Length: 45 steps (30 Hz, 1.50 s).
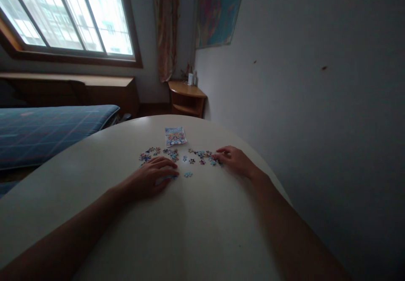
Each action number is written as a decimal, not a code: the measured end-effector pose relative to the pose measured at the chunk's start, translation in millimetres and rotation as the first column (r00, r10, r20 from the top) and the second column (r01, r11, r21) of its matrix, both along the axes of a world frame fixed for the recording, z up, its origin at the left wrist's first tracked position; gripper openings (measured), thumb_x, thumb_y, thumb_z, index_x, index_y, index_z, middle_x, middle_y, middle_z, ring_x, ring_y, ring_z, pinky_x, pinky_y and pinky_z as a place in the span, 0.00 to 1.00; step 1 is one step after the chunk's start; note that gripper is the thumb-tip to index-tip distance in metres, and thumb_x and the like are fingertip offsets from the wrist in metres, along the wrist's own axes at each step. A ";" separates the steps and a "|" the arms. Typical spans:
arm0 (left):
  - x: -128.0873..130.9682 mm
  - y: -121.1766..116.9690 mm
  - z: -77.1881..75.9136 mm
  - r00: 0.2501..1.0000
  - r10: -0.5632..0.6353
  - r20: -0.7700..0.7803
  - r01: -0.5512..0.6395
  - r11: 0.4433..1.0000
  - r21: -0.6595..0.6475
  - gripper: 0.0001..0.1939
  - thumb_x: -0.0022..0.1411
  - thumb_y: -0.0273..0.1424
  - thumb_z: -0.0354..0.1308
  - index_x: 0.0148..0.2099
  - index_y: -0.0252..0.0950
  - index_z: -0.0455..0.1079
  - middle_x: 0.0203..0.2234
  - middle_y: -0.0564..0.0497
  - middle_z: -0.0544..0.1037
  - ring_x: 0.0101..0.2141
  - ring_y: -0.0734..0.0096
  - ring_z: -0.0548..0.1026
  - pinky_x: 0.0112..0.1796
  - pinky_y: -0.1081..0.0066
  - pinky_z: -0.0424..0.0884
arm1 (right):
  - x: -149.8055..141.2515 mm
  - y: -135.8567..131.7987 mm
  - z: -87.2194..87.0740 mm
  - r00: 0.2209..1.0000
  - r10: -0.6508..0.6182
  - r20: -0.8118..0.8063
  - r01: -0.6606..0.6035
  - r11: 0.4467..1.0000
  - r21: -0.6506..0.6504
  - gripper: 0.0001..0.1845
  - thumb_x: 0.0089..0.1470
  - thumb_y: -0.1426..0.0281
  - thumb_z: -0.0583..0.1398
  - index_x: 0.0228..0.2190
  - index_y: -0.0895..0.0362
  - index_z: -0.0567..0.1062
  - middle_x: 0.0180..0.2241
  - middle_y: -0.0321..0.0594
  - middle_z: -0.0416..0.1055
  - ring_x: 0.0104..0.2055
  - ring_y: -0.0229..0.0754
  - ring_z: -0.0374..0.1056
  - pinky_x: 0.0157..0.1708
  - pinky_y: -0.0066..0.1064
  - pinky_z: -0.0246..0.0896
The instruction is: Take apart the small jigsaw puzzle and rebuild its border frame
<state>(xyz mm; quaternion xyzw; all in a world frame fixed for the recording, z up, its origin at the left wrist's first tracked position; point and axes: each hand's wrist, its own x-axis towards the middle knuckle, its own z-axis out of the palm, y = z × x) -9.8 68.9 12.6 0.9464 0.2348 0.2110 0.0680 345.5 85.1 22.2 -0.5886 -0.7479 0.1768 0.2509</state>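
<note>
Small jigsaw puzzle pieces lie loose on a white round table (196,230). My left hand (154,172) rests palm down at the left, its fingers bent and apart. A bluish piece shows partly under its fingertips. Just beyond it are a left group of pieces (154,150) and a middle group of pieces (171,153). My right hand (233,159) reaches into the right group of pieces (204,154), fingers apart and fingertips touching the pile. Between my hands, a light blue piece (188,174) lies alone. Behind the pieces lies a printed picture sheet (175,137).
A grey-white wall (303,104) runs close along the table's right side. To the left is a bed with a blue checked mattress (53,133). A wooden corner shelf (187,89) holding small items stands beyond the table, near a curtain (166,32) and a window (69,15).
</note>
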 end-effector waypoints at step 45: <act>0.8 -0.9 -0.4 0.999 0.014 0.033 -0.012 0.999 -0.049 0.16 0.65 0.25 0.53 0.53 0.42 0.72 0.52 0.46 0.76 0.53 0.60 0.73 0.54 0.59 0.70 | -55.4 -33.9 27.8 0.922 0.386 0.017 -0.378 0.909 -0.175 0.14 0.50 0.74 0.64 0.41 0.58 0.81 0.30 0.38 0.74 0.30 0.36 0.67 0.32 0.26 0.61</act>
